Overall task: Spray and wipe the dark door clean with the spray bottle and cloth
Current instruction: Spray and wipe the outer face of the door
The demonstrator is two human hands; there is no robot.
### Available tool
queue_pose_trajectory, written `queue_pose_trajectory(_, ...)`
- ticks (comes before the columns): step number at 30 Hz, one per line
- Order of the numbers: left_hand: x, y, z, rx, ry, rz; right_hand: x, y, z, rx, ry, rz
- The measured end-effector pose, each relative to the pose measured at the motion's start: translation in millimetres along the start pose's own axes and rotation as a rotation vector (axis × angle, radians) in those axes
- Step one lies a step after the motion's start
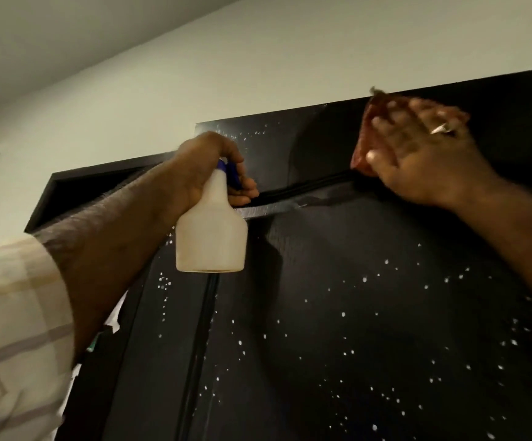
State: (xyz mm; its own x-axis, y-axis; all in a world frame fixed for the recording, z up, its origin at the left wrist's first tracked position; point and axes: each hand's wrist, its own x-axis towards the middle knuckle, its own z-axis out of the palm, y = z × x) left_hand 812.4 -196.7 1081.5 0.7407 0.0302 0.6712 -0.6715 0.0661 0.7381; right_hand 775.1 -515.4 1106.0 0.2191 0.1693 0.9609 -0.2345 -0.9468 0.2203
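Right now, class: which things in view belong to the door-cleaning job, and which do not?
Part of the job:
spray bottle, gripped by left hand
cloth, pressed by right hand
dark door, speckled with droplets

Not part:
wall
plaid sleeve

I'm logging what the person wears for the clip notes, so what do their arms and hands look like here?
The left arm has a pale cream sleeve with faint grey-brown check lines, pushed back so the forearm is bare. The right arm shows no sleeve in view. The right hand wears a light, shiny ring on one finger. The left hand shows no ring or glove.
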Motion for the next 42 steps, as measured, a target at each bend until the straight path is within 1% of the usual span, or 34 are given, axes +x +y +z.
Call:
queue_pose_trajectory(3, 1.6, 3.8, 2.0, -0.005, 0.015, 0.026, 37.0, -24.7, -0.2, 0.032, 0.009, 0.137)
queue_pose_trajectory(5, 1.8, 4.1, 1.4, -0.003, 0.033, 0.034, 62.7, -58.4, -1.9, 0.052, -0.001, 0.122)
queue_pose_trajectory(8, -2.5, 1.7, -6.2, 0.022, 0.074, 0.03, 79.3, -110.7, -0.5, 0.057, -0.005, -0.045)
queue_pose_trajectory(11, -11.4, -0.4, -20.6, 0.063, 0.125, 0.019, 64.1, -141.9, 7.2, 0.083, -0.023, -0.222)
queue_pose_trajectory(14, -18.9, -2.3, -32.4, 0.081, 0.148, 0.004, 34.0, -150.3, 15.4, 0.062, -0.085, -0.392)
queue_pose_trajectory(17, -20.8, -5.2, -34.2, 0.066, 0.144, -0.006, 8.7, -138.1, 15.2, 0.053, -0.116, -0.44)
queue_pose_trajectory(19, -18.1, -9.1, -35.4, 0.042, 0.129, -0.003, -0.4, -118.8, 11.3, 0.069, -0.117, -0.41)
queue_pose_trajectory(21, -9.9, -14.6, -38.8, 0.022, 0.101, 0.004, 1.7, -98.5, 7.5, 0.044, -0.105, -0.34)
queue_pose_trajectory(24, 3.6, -19.1, -42.5, 0.004, 0.058, 0.007, 23.4, -86.3, 6.2, 0.023, -0.07, -0.149)
queue_pose_trajectory(27, 18.7, -16.2, -56.0, -0.008, 0.043, 0.038, 60.2, -110.8, 10.5, 0.021, -0.018, 0.015)
queue_pose_trajectory(29, 27.7, -13.5, -68.4, -0.021, 0.027, 0.067, 86.0, -142.4, 11.8, 0.025, -0.012, 0.059)
queue_pose_trajectory(30, 31.9, -13.3, -74.5, -0.028, 0.017, 0.074, 96.5, -161.1, 12.7, 0.027, -0.014, 0.053)
queue_pose_trajectory(34, 46.3, -16.8, -102.0, -0.005, 0.011, 0.07, 118.6, -231.6, 18.5, 0.018, -0.035, -0.077)
queue_pose_trajectory(36, 51.8, -19.2, -121.5, 0.009, 0.001, 0.09, 110.6, -251.2, 23.7, 0.018, -0.065, -0.185)
queue_pose_trajectory(40, 60.7, -23.6, -157.2, 0.025, -0.033, 0.101, 60.5, -251.5, 31.0, -0.021, -0.138, -0.408)
queue_pose_trajectory(42, 65.0, -27.5, -169.6, 0.003, -0.057, 0.082, 33.9, -240.8, 31.7, -0.045, -0.158, -0.429)
